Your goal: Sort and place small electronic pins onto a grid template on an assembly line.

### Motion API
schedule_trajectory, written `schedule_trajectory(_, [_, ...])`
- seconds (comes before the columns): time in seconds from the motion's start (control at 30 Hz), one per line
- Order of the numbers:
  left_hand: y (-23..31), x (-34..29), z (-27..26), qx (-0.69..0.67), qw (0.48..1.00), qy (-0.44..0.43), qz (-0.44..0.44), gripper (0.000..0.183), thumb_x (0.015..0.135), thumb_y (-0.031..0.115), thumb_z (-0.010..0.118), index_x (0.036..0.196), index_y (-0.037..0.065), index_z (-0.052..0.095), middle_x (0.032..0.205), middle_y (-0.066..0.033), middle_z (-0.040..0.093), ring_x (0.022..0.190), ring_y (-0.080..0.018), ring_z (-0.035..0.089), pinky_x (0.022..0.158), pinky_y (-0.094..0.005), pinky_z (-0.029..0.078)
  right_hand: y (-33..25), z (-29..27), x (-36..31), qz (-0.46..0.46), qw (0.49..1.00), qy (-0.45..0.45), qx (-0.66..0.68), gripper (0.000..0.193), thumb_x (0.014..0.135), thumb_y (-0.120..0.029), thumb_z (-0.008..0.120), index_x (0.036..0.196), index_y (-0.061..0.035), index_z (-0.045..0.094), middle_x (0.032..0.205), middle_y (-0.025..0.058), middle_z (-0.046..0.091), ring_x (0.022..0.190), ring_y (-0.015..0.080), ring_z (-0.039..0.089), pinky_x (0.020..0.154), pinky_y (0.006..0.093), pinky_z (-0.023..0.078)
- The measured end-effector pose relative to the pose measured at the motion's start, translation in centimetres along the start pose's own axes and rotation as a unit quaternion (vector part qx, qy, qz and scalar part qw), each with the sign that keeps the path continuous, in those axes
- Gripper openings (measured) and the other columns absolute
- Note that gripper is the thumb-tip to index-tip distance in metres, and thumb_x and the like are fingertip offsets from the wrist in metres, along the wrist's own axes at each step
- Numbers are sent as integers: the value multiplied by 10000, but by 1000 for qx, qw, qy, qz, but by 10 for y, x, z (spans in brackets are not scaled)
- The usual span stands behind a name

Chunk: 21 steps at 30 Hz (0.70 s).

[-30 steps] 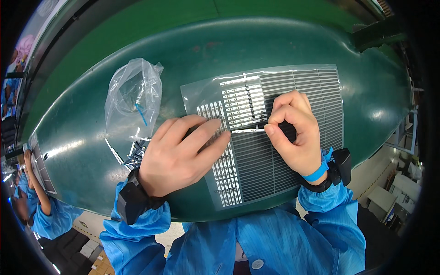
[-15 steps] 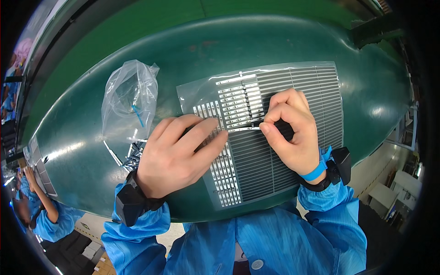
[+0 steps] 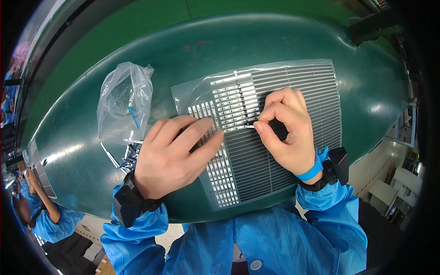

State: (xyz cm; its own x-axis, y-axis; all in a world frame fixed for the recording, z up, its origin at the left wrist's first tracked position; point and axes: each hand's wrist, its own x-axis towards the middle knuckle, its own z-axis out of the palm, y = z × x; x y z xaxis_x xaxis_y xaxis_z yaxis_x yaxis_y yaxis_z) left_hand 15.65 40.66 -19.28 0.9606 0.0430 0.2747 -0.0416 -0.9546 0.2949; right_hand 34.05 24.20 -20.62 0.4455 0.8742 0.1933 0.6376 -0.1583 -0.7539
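My right hand [image 3: 291, 126] pinches the right end of a narrow silver-white strip [image 3: 238, 128] between thumb and index finger. That strip lies just below a stack of similar strips [image 3: 231, 106], across a clear sheet printed with dark bars [image 3: 284, 165]. My left hand [image 3: 167, 158] rests over the sheet's left part with its fingers bent and apart. Its index and middle fingertips are close to the pinched strip's left end. Under and below those fingers runs a column of upright strips [image 3: 222, 178], partly hidden by the hand.
A clear plastic bag [image 3: 123, 98] lies on the green tabletop [image 3: 183, 59] at the left. Loose narrow metal pieces [image 3: 130, 156] spill from its mouth beside my left hand. At the far left, a co-worker's arm [image 3: 43, 195] reaches over another sheet [image 3: 41, 169].
The view has shifted slightly, so the sheet and bag appear a little further left. The pinched strip now sits closer to the row above it; both hands keep nearly the same pose.
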Motion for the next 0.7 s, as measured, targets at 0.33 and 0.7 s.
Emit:
schedule_trajectory(0.33, [1,-1,-1,2,1000,-3,-6,425,633,86,721,1058,116,730,1110,-71,652,951,-272,621,774,-383,510,0,2,1,-6,999,11,-31,120,722,-11,716,776,-54,618,932,63,556,895,240,488,795,340,402])
schedule_trajectory(0.7, [0,-1,2,-6,1000,10,1,383,622,82,714,1001,119,750,1089,-94,639,963,-302,599,768,-385,521,0,2,1,-4,999,8,-39,122,719,-8,714,777,-48,614,930,67,555,886,242,487,789,335,403])
